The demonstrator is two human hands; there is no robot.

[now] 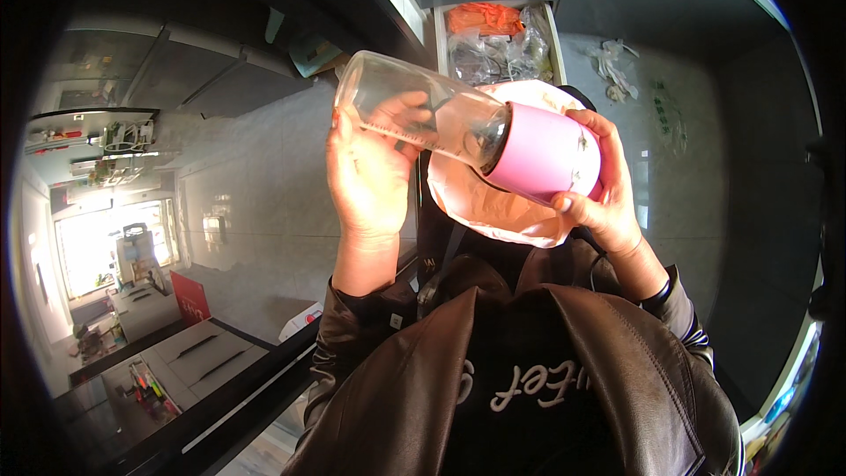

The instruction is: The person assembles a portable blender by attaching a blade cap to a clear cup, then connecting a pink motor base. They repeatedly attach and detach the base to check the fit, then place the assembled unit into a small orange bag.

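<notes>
A portable blender lies tilted across both my hands, its clear cup toward the upper left and its pink base toward the lower right. Faint measuring marks run along the cup, and a dark ring joins it to the base. My left hand cradles the cup from below, its fingers showing through the clear wall. Wrapped round the end of the pink base is my right hand, thumb in front. Under the blender is the wide mouth of a pale pink crumpled bag, partly covered by it.
Beyond the bag, an open white drawer holds an orange plastic bag and clear plastic bags. Crumpled clear plastic lies on the floor to its right. Dark panels stand at right; a black-framed edge runs along the left.
</notes>
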